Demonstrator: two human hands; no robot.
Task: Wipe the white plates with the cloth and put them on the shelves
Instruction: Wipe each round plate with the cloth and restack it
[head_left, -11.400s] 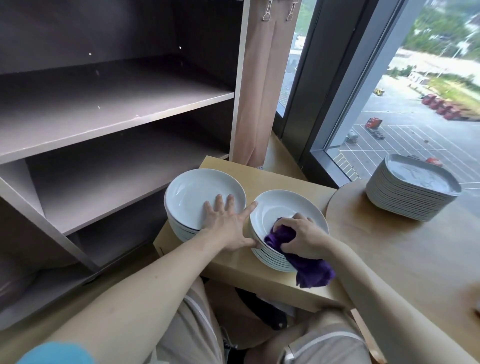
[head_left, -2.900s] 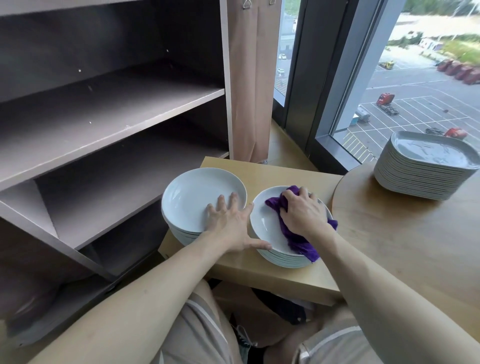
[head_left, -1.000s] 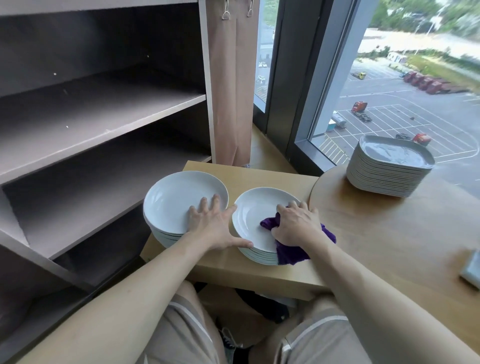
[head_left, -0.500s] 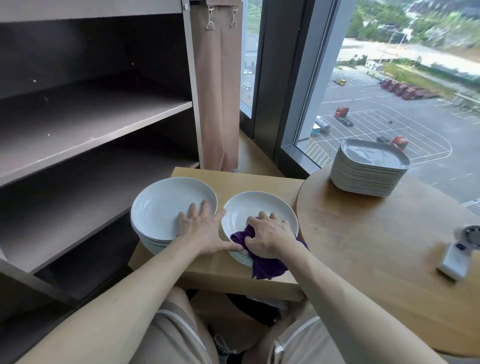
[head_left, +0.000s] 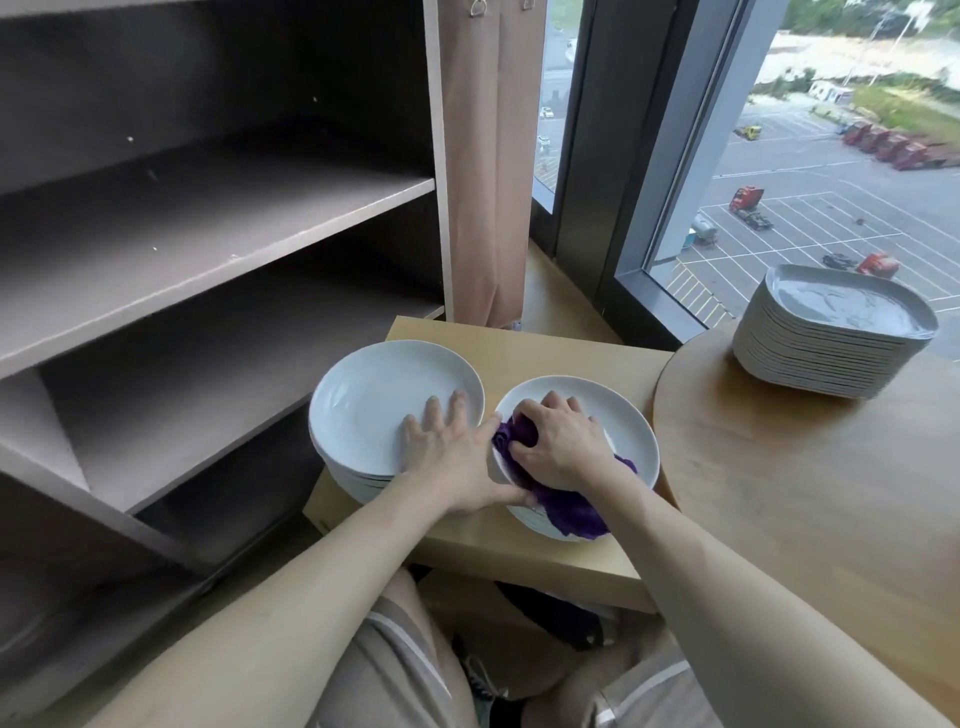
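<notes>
Two stacks of round, glossy white plates sit side by side on a low wooden table (head_left: 550, 353). My left hand (head_left: 452, 457) lies flat, fingers straight, on the near rim of the left stack (head_left: 374, 395), thumb reaching the right stack (head_left: 626, 421). There my right hand (head_left: 561, 447) bunches the purple cloth (head_left: 569, 506) in curled fingers, pressing it into the top plate. Left of my hands the dark matte shelves (head_left: 208, 228) stand open, pale-edged. Beyond my hands hangs a tan curtain (head_left: 488, 182). Right of my right hand a round table (head_left: 805, 493) meets the low one, bearing grey square plates (head_left: 831, 343) by the window (head_left: 810, 197).
</notes>
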